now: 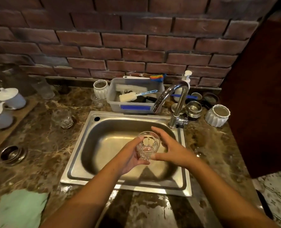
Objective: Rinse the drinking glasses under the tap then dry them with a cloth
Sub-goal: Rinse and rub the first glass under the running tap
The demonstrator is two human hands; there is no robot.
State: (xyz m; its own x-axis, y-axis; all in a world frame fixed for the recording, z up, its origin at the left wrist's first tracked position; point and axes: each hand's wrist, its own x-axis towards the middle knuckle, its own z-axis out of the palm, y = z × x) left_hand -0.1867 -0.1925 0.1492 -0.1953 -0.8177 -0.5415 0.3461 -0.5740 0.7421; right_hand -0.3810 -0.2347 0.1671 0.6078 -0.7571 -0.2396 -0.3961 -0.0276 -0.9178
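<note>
Beneath both hands, the brown marble counter (pixel 42 145) is stretching out on every side, and the steel sink (pixel 80 162) is lying directly under the fingers. Well down and left of the fingers, a pale green cloth (pixel 19 209) is lying crumpled on the counter. Beyond the fingertips, the chrome tap (pixel 174 99) is arching over the basin. The left hand (pixel 131 157) is curling its fingers round a clear drinking glass (pixel 147 145), holding it mouth-up above the basin. The right hand (pixel 172 148) is hovering just beside it, fingers straight and spread, thumb tip at the glass's base; I cannot tell whether it is touching. A second glass (pixel 62 118) is standing well left of the fingers.
</note>
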